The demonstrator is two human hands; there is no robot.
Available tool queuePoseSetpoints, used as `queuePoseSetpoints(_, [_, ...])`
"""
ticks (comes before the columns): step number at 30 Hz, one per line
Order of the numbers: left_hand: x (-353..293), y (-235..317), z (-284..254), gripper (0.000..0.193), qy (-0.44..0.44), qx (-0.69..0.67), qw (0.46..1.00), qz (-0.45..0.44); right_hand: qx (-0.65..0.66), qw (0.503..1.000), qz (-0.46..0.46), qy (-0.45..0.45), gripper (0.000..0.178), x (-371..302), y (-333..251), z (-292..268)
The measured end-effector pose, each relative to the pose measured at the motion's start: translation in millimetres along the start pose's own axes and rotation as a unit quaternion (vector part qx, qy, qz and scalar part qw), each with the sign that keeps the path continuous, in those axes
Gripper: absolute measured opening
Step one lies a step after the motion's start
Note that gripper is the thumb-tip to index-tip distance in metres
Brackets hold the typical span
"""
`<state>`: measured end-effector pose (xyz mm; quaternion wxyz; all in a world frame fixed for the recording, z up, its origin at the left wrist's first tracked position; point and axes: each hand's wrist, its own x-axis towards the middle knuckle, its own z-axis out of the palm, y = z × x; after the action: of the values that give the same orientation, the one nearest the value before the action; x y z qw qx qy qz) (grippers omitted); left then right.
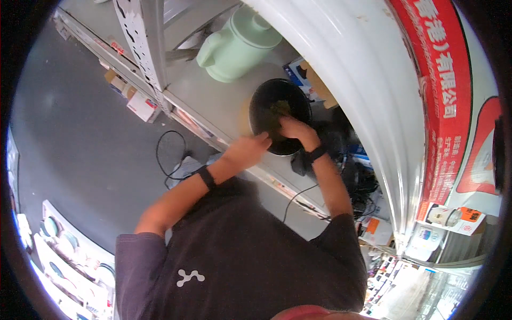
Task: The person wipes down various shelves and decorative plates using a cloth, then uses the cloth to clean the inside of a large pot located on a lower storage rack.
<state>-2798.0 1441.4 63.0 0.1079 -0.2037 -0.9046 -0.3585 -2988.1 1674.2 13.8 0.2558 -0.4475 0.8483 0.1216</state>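
Note:
A round black pot, dark inside with a yellowish outer side, stands tilted on a pale shelf. A blurred olive-yellow patch shows on its inside; what it is I cannot make out. My left hand is at the pot's near left rim, fingers bent and closed over the edge. Over the pot's opening reaches my right hand, its fingers inside and smeared by motion and shadow. Whether they hold anything I cannot tell. Each wrist wears a dark band.
Behind the pot stands a pale green lidded jug. Blue and brown boxes and tangled black cables lie to the right. A white shelf post rises at the left, and a large white curved panel overhangs the right side.

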Motion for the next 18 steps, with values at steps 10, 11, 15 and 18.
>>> queuePoseSetpoints(10, [-3,1,3,0.028,0.02,0.021,0.999,-0.031,0.245,0.958,-0.057,-0.14,0.035,-2,-97,-123])
queuePoseSetpoints(11, [-3,3,2,0.028,0.014,0.024,0.999,-0.034,0.274,0.948,-0.072,-0.146,0.029,-4,-90,-107])
queuePoseSetpoints(15, [-6,3,4,0.027,0.015,0.011,0.999,-0.041,0.295,0.933,-0.16,-0.125,0.024,-21,-76,-90])
queuePoseSetpoints(18, [-6,4,12,0.028,0.046,0.063,0.997,-0.016,0.195,0.968,-0.071,-0.142,0.039,-27,-47,-83])
